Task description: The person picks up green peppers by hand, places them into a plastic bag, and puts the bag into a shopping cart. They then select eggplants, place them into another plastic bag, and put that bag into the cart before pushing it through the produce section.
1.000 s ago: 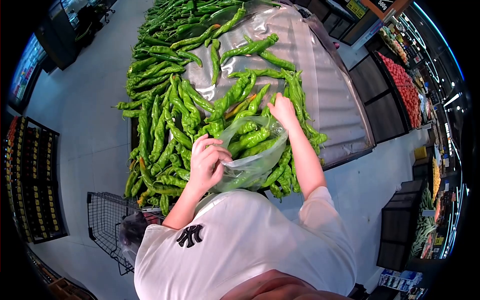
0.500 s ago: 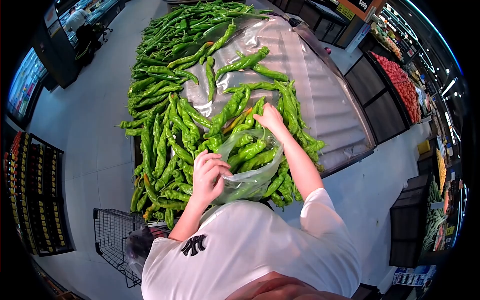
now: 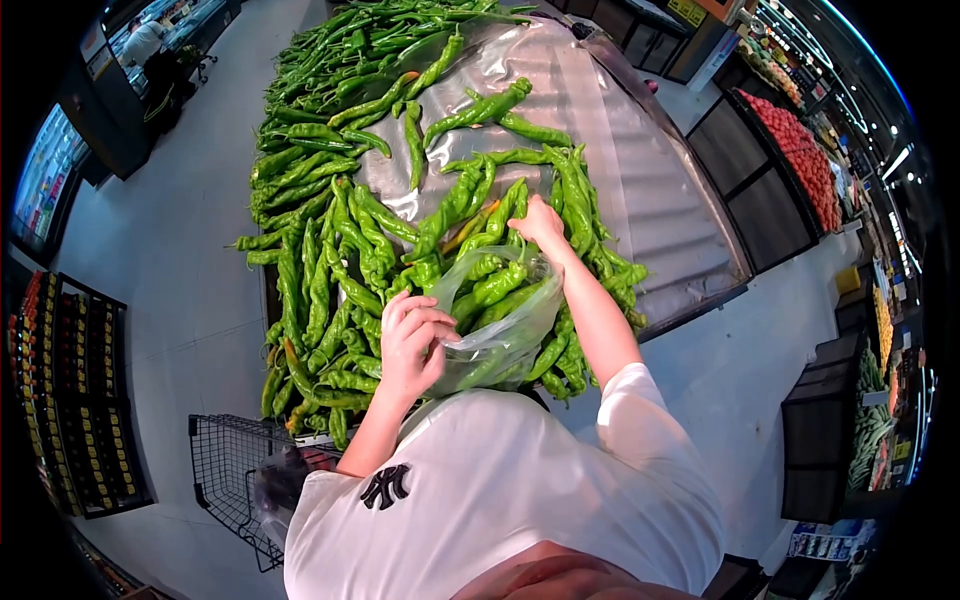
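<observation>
My left hand (image 3: 413,340) has its fingers curled on the left rim of a clear plastic bag (image 3: 490,350), which gapes open in front of my shirt. Several long wrinkled green peppers (image 3: 492,290) lie inside the bag. Just beyond the bag's far rim, my right hand (image 3: 540,224) is closed on a green pepper (image 3: 507,212) in the pile; its fingertips are partly hidden. An orange-tinged pepper (image 3: 470,228) lies to the left of it. More loose green peppers (image 3: 345,250) surround the bag.
Smooth, thinner green peppers (image 3: 345,50) are heaped at the display's far end. Plastic sheeting (image 3: 640,190) covers its right side. A wire shopping cart (image 3: 225,470) stands at lower left, beside a bottle shelf (image 3: 85,390). A person (image 3: 145,42) is far off at upper left.
My right hand stays at the same peppers, shifting only slightly. The bag's right rim has dropped away a little from my right wrist, and the whole view has shifted slightly.
</observation>
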Motion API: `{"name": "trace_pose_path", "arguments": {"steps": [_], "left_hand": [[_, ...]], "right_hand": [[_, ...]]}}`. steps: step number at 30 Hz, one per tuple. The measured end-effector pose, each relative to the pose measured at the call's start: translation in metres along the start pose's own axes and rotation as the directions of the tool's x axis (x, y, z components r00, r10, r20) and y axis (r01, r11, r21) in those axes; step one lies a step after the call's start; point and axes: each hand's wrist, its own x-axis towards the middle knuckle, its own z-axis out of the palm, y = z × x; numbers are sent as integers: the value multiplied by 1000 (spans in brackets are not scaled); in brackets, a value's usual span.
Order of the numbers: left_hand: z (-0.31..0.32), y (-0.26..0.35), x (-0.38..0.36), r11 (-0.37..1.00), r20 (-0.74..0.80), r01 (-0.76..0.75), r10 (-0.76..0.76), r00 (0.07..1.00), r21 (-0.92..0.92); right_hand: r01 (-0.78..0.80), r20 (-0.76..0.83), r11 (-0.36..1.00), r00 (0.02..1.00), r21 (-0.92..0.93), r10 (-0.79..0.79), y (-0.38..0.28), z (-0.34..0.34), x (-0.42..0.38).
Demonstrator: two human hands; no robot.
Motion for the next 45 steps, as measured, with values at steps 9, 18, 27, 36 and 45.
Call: {"name": "trace_pose_path", "arguments": {"steps": [9, 18, 27, 36, 45], "left_hand": [[-1, -2, -3, 999, -8, 30, -30, 1000, -32], [-13, 10, 25, 789, 186, 243, -165, 969, -565], [-8, 19, 19, 623, 339, 424, -258, 905, -658], [-6, 23, 13, 629, 316, 385, -225, 922, -675], [-9, 34, 18, 867, 141, 225, -180, 973, -445]], "right_hand": [[424, -343, 527, 906, 737, -249, -11, -58, -45], [951, -653, 302, 193, -58, -732, -55, -69, -215], [969, -484, 156, 231, 190, -844, -48, -39, -249], [745, -402, -1, 358, 667, -843, -28, -60, -239], [592, -428, 51, 637, 804, -641, -8, -56, -249]]}}
